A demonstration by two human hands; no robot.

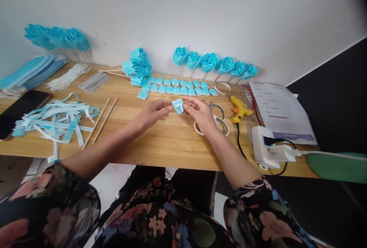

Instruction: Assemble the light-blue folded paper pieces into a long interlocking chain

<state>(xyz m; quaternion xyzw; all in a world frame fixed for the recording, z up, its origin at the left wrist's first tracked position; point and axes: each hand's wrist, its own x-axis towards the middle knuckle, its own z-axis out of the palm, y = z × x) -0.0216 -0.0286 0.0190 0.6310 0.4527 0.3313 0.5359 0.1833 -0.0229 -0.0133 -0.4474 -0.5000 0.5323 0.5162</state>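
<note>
A small folded light-blue petal piece is pinched between both my hands above the wooden table. My left hand grips its left side with fingers closed. From the right, my right hand holds the same piece with thumb and fingertips. Just beyond them lies a row of several folded blue petals. Under my right hand sit rolls of tape.
Blue paper roses on sticks lean on the wall, with more at far left. Cut mask strips, two wooden sticks, a yellow glue gun, papers, a white power strip, a phone.
</note>
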